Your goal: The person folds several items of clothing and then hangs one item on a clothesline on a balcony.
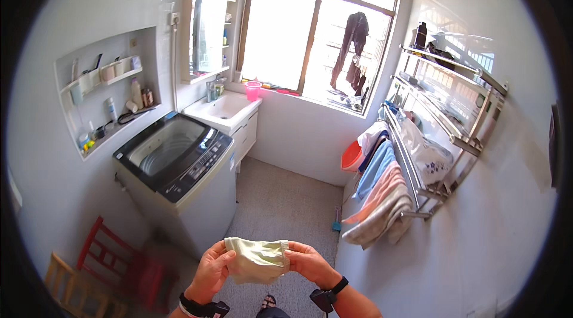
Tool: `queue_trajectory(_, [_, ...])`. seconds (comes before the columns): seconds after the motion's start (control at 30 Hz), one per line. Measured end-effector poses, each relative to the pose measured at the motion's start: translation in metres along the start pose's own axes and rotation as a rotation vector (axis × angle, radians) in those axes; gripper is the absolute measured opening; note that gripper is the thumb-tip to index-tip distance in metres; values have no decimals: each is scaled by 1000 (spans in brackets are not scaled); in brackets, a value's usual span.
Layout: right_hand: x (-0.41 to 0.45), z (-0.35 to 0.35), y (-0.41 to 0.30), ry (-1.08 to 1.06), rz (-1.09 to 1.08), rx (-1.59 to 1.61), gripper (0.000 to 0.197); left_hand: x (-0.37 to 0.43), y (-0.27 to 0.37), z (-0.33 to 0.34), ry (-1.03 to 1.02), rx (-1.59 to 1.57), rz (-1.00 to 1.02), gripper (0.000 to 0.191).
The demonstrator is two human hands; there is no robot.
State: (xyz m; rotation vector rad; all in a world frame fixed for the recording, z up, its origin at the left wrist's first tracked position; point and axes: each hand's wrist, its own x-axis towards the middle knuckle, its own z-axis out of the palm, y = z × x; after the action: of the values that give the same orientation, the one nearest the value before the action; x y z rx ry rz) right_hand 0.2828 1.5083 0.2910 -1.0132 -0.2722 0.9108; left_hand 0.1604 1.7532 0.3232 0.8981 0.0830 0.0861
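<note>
A pale yellow-green cloth garment (257, 260) with a gathered edge is stretched between my two hands at the bottom middle. My left hand (214, 266) pinches its left end between thumb and fingers. At the opposite end, my right hand (311, 262) grips the gathered edge. The garment hangs in the air above the grey floor (286, 183), and its lower side droops loosely. Whether it is a pair of underwear or another small piece of clothing, I cannot tell for sure.
A top-loading washing machine (197, 210) with its lid down stands ahead left, beside a white washbasin (237, 107). Towels (380, 183) hang from a metal wall rack (465, 143) on the right. A red chair (107, 251) and a wooden chair (67, 286) are at lower left.
</note>
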Motion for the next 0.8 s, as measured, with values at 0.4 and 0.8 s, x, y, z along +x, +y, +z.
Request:
queue_trajectory(0.4, [179,-76,-141,36,-25,-57,35,257,70,-3,-87,37,10,27])
queue_trajectory(0.8, [317,-181,-249,292,-154,-36,26,574,115,28,-475,136,-159,25])
